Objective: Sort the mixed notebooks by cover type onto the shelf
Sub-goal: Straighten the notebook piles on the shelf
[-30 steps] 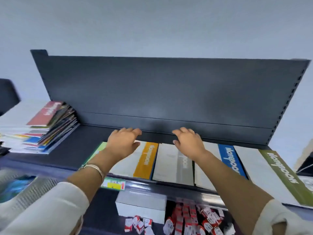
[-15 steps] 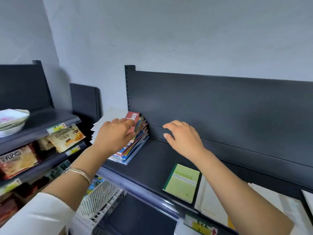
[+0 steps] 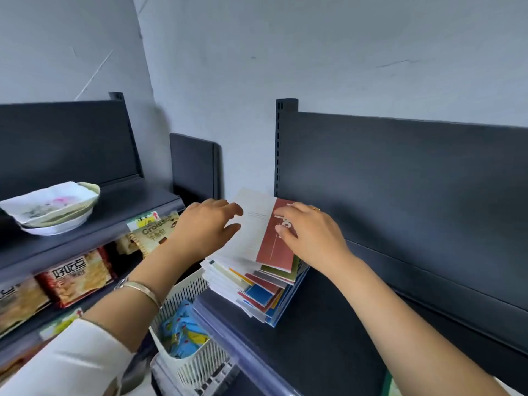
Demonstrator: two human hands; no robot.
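On the neighbouring rack at far left a shallow ceramic bowl (image 3: 54,207) sits above glossy, crinkled snack packets (image 3: 77,274), and a white slatted plastic basket (image 3: 194,364) stands lower down. The left hand (image 3: 204,228) lies over the pale side of the top notebook (image 3: 257,232), fingers relaxed and slightly apart, gripping nothing. That notebook crowns a fanned, uneven stack (image 3: 257,284) of thin, flat, smooth card covers at the left end of the dark matte metal shelf (image 3: 328,338). The right hand (image 3: 314,238) has bent fingers on the notebook's red-brown band; whether it pinches the cover I cannot tell. The step looks like lifting one notebook: steady the pile with the left palm, since slick covers slide, and peel off only the top one.
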